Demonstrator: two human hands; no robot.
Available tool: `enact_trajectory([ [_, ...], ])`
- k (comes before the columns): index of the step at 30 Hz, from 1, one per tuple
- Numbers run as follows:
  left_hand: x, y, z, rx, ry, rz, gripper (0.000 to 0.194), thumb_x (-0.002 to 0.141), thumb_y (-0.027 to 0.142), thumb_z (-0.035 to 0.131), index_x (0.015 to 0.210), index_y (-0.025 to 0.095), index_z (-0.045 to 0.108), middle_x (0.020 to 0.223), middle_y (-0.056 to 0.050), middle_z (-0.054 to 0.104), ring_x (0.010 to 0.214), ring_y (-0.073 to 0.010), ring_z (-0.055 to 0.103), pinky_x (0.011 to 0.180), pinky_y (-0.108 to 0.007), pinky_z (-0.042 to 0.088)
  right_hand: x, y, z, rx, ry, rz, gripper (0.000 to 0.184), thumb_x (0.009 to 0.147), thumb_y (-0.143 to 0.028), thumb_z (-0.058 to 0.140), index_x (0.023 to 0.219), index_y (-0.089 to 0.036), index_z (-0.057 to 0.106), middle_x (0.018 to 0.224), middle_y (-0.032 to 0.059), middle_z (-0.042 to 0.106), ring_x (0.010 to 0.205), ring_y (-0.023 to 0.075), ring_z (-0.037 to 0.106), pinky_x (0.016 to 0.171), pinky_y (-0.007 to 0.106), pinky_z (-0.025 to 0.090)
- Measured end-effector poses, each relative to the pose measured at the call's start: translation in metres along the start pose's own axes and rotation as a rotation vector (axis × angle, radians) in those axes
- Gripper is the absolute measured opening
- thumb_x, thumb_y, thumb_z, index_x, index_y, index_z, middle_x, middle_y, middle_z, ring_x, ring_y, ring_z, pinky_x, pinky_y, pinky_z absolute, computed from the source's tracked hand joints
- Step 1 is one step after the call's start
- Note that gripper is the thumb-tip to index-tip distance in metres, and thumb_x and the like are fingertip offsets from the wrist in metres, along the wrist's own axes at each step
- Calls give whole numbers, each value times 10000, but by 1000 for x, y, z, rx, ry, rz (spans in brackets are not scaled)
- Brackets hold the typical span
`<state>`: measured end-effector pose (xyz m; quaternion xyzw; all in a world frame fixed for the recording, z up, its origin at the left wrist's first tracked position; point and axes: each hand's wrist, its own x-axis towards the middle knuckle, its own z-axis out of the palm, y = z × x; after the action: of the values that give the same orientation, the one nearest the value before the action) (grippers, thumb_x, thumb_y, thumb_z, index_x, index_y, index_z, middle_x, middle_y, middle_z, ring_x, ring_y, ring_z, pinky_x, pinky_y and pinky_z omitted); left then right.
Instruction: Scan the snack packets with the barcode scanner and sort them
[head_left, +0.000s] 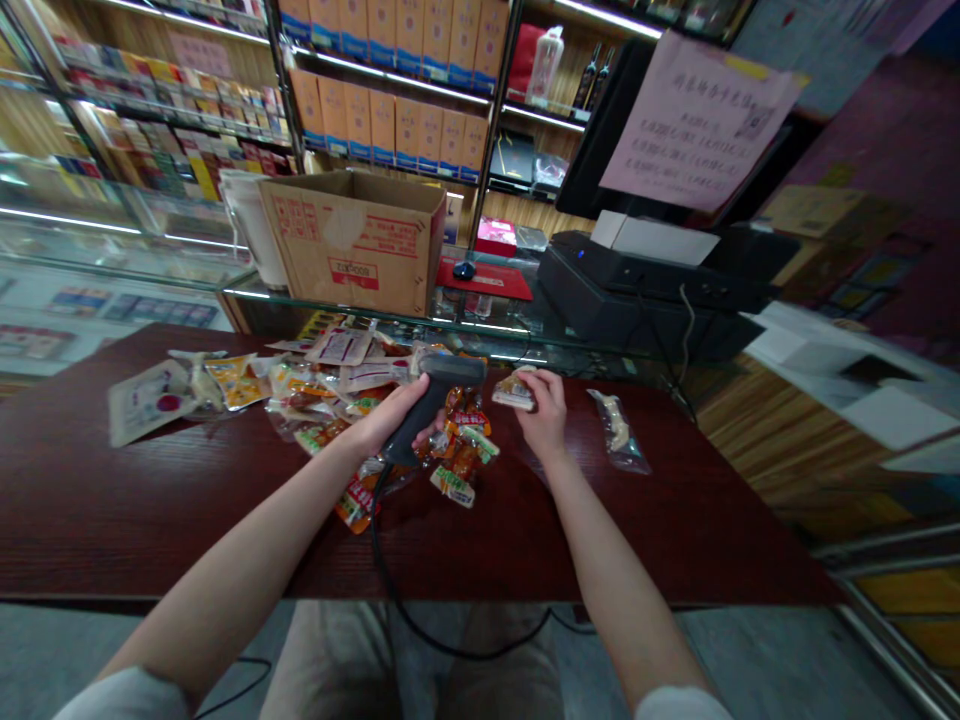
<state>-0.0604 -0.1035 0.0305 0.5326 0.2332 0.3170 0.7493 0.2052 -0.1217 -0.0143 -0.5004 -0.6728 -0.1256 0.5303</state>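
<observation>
My left hand (401,415) is wrapped round the grip of a black handheld barcode scanner (420,405), its head pointing right. A black cable runs from the grip down past the table edge. In my right hand (544,405) is a small snack packet (514,390), pinched just right of the scanner head. Beneath and beside the scanner lies a heap of vacuum-packed snacks (315,380), some with red and green labels. A clear packet with pale contents (619,430) lies apart, right of my right hand. A flat whitish packet (150,400) is at the heap's left end.
Behind the dark wooden table (525,540), a glass counter carries an open cardboard box (360,240) and a computer mouse (463,270). A black machine (645,285) and a screen with a paper sign (697,120) stand at the right. Stocked shelves line the back.
</observation>
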Motion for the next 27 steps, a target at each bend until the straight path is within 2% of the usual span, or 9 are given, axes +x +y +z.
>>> enact_trajectory([
  [4,-1,-1,3,0,-54,-37,583,800,706,574,888,130,597,659,-40,629,387,-67,445,339,-194,333,1,-6,-5,-83,-62,13,298,828,-152,597,1110,-240,638,1269,123,566,1138,257,601,986,431,505],
  [6,-1,-2,5,-1,-66,-45,578,798,702,582,858,127,596,659,-46,634,385,-67,449,339,-198,331,1,-9,-6,-127,-114,33,316,841,-135,567,1130,-246,628,1302,110,588,1178,257,600,977,403,513],
  [11,-2,-2,9,35,-122,-89,624,799,734,549,732,116,595,551,-42,576,372,-72,429,344,-208,329,0,-12,-8,-244,-188,108,324,853,-146,558,1140,-266,648,1275,74,624,1125,247,640,798,311,568],
  [15,-3,-2,10,49,-136,-98,613,809,732,538,738,126,590,506,-21,544,371,-77,418,347,-206,331,0,-14,-9,-260,-203,124,399,845,-93,523,1171,-278,661,1273,70,612,1112,249,640,748,296,566],
  [20,0,-6,8,24,-96,-82,568,819,694,563,846,127,584,649,-48,636,390,-72,445,343,-201,349,0,-16,-8,-383,-205,72,486,807,-49,531,1204,-293,668,1284,48,634,923,206,692,701,269,550],
  [27,3,-12,9,38,-68,-82,563,820,685,570,838,123,564,637,-33,612,381,-71,442,332,-203,349,-1,-23,-6,-599,-329,48,471,838,-94,552,1240,-314,661,1316,32,637,748,167,684,643,267,528],
])
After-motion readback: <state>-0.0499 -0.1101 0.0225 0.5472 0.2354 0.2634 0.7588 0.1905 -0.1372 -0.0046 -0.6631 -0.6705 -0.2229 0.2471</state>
